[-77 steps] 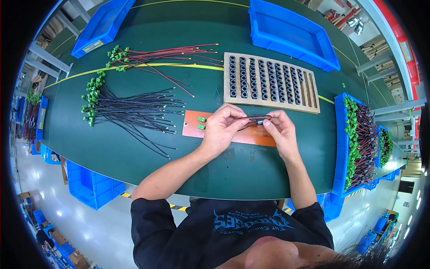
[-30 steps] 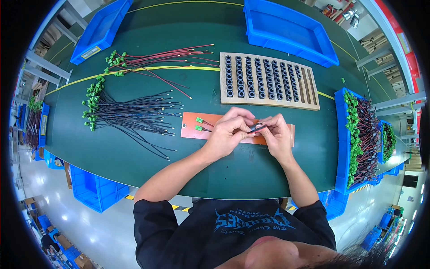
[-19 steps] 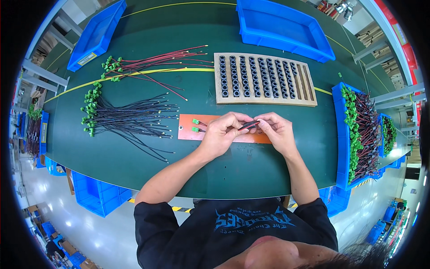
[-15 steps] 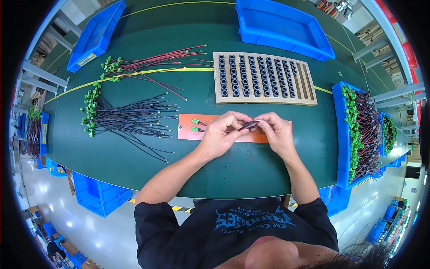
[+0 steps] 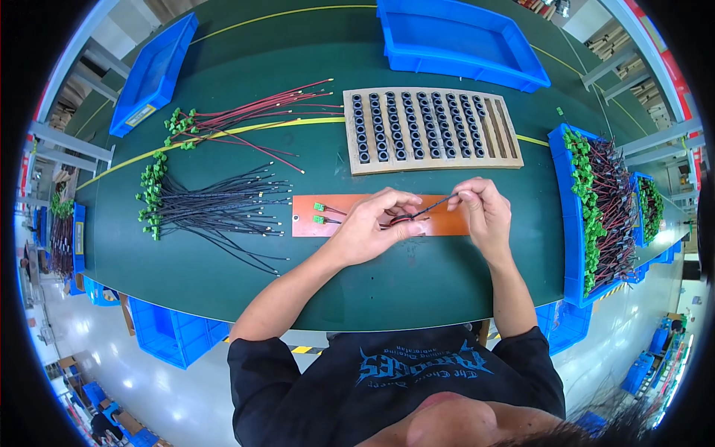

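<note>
While left fingers [image 5: 393, 198] hold wires [image 5: 401, 220], a black wire [image 5: 436, 207] slanting up rightward, its end apparently pinched between right fingers [image 5: 474, 187]

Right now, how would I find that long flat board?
On the big green table, find the wooden rack of black rings. Just below lies the board. Unlike the pale rack, it's bright orange, with two green connectors at its left end.
</note>
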Demonstrator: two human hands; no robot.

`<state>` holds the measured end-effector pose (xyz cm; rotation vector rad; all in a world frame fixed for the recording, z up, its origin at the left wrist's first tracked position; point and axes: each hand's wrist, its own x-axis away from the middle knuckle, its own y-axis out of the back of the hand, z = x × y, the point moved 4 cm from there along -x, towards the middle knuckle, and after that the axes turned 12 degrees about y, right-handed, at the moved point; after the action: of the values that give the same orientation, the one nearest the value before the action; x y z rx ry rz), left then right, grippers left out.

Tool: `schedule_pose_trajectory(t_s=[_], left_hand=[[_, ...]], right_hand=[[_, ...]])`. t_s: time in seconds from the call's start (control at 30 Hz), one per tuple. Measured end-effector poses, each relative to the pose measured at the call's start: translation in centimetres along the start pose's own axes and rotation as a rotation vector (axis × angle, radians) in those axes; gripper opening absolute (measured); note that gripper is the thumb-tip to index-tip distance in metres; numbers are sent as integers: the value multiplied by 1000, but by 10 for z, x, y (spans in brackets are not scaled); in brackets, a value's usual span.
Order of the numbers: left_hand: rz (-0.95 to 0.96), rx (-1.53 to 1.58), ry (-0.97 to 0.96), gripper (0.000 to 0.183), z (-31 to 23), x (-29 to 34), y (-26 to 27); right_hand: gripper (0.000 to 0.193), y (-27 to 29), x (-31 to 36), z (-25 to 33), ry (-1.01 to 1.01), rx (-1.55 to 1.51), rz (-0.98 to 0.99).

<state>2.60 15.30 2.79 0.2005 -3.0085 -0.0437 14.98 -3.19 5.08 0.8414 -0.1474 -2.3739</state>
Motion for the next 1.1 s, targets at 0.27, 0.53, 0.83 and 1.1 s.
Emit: schedule_pose_trajectory(t_s=[0.27, 0.53, 0.83, 1.1], left_hand=[[52, 2, 56, 12, 6, -19, -8], [12, 61, 62, 8, 21, -20, -12], [-14, 21, 74, 13, 19, -22, -15], [6, -28, 70, 11, 13, -20, -15]], right_hand=[[18, -8, 13, -4, -155, -314, -43], [13, -16, 14, -13, -310, -380, -37], [16, -13, 9, -10, -137, -210, 36], [17, -15, 10, -11, -212, -218, 16]])
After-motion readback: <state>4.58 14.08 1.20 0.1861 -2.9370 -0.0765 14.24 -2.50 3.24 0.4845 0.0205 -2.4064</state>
